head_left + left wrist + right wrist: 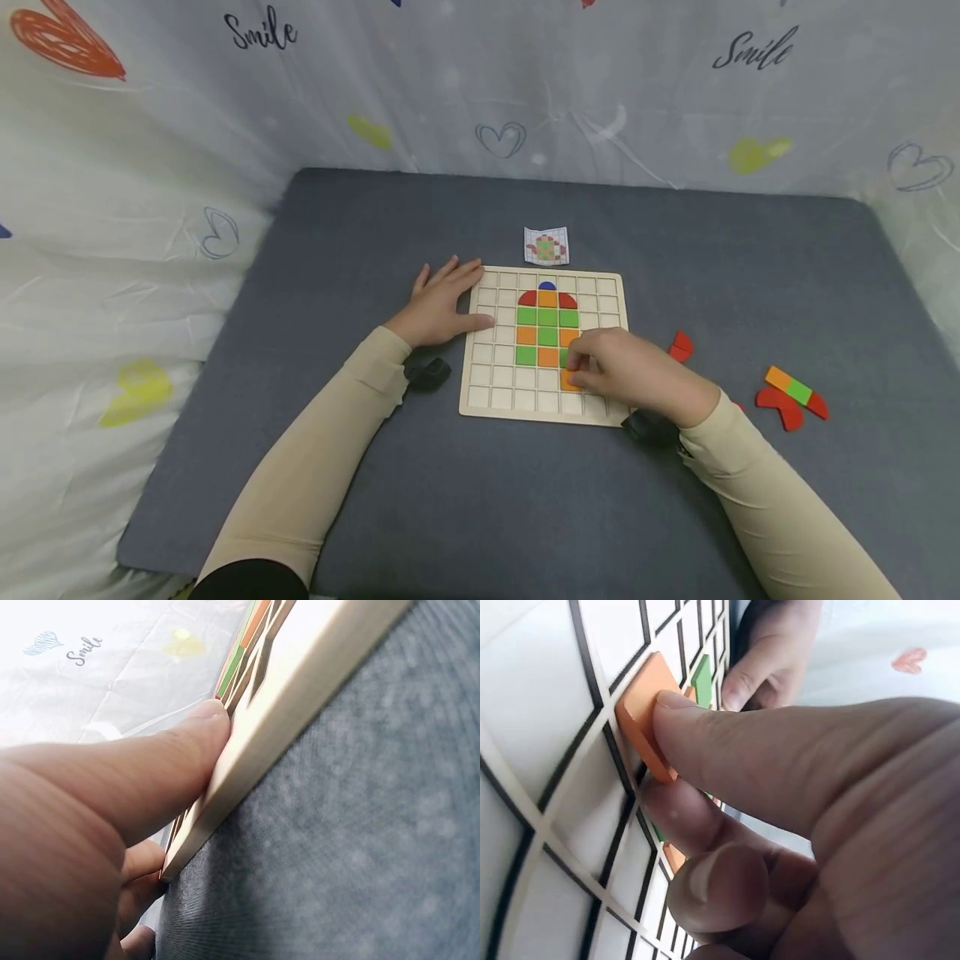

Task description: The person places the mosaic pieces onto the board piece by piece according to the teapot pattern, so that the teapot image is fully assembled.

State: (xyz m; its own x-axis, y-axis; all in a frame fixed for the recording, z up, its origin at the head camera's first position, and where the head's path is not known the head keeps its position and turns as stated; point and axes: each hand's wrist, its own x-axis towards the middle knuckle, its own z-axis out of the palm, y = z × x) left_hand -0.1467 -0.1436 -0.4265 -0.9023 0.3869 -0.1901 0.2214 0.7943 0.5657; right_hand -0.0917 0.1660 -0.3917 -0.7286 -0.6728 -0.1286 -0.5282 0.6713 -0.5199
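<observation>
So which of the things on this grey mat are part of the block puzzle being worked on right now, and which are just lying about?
In use:
wooden grid board
orange square block, pinched by the right hand
left hand, resting on the board's edge
small printed pattern card

Lying about:
red curved block
orange and green squares with red curved pieces

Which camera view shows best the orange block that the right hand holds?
The right wrist view: the orange block fills the frame, pinched above the board. The head view shows only its corner under the right hand; the left wrist view misses it.
</observation>
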